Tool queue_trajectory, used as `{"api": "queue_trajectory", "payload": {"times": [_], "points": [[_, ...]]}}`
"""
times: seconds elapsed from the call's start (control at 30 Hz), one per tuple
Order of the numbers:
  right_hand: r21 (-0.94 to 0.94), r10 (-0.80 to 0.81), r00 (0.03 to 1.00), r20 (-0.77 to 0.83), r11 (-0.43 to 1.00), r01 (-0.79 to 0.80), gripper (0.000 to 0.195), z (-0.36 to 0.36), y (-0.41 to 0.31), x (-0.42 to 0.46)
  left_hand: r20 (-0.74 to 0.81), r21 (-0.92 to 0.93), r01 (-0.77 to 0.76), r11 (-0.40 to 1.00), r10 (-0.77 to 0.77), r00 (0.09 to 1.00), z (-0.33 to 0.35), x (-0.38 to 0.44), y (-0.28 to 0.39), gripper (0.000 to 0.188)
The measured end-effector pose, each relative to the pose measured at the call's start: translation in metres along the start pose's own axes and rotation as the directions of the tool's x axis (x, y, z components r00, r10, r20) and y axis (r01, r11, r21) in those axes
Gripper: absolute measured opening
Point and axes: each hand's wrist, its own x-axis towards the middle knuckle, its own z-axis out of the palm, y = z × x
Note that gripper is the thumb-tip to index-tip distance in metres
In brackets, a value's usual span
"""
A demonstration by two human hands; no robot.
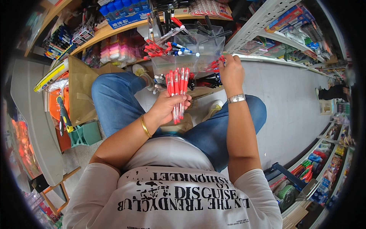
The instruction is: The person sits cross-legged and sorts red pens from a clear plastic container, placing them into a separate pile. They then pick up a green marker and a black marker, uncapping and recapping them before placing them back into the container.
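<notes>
A bunch of several red-capped clear gel pens is gripped in my left hand, caps pointing away from me. My right hand reaches to the right end of a clear plastic pen organizer. Its fingertips are at some red pens in that compartment; whether they pinch one is hidden by the hand. Farther left in the organizer lie more red pens and blue-and-white pens. Black pens fill a lower row, partly behind the held bunch.
Wooden shelves with blue-capped liquid glue bottles and highlighters stand behind the organizer. At left are a brown paper bag and a teal plastic basket. White metal shelving rises at right. Another person's leg shows far right.
</notes>
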Motion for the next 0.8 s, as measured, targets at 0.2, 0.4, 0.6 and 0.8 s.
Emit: {"api": "queue_trajectory", "payload": {"times": [0.2,0.4,0.6,0.8], "points": [[0.227,-0.058,0.996,-0.065,0.971,0.071,0.015,-0.016,-0.01,-0.01,0.043,0.009,0.014,1.0,-0.014,0.999,0.004,-0.008,0.006,0.018],[0.838,-0.026,0.885,0.466,0.335,-0.431,0.021,-0.031,-0.061,-0.063,0.095,0.04,-0.009,0.999,0.005,0.995,0.004,-0.016,0.002,0.02],[0.833,-0.009,0.85,0.527,0.206,-0.514,0.015,-0.049,-0.088,-0.086,0.157,0.051,-0.029,0.998,0.021,0.987,0.005,-0.022,0.0,0.02],[0.859,0.163,0.882,0.442,0.204,-0.469,0.02,-0.054,-0.081,-0.099,0.135,0.011,0.014,1.0,-0.015,0.991,-0.006,-0.027,0.001,0.014]]}}
